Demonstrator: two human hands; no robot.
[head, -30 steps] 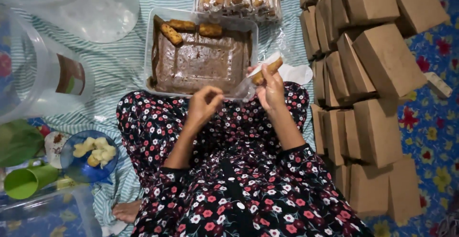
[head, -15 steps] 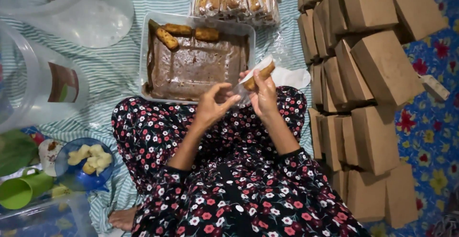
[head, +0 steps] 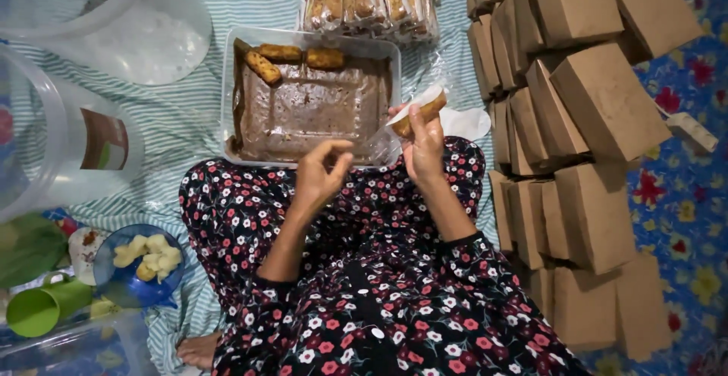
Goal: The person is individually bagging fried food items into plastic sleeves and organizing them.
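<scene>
Golden-brown and crumb-crusted, a short fried roll (head: 419,114) sits half inside a thin clear plastic sleeve (head: 413,107), grasped by the right hand (head: 425,148) above the knee. Its long axis tilts up and to the right, the free end pointing away from the body. The left hand (head: 318,175) hovers just to the left of it, loose and holding nothing, thumb and fingers curled close together; it is the nearer free hand. Beyond both lies a clear rectangular plastic tray (head: 227,103) lined with greasy brown paper, three more rolls (head: 292,57) at its far edge. Stacked brown cardboard boxes (head: 576,118) stand to the right.
</scene>
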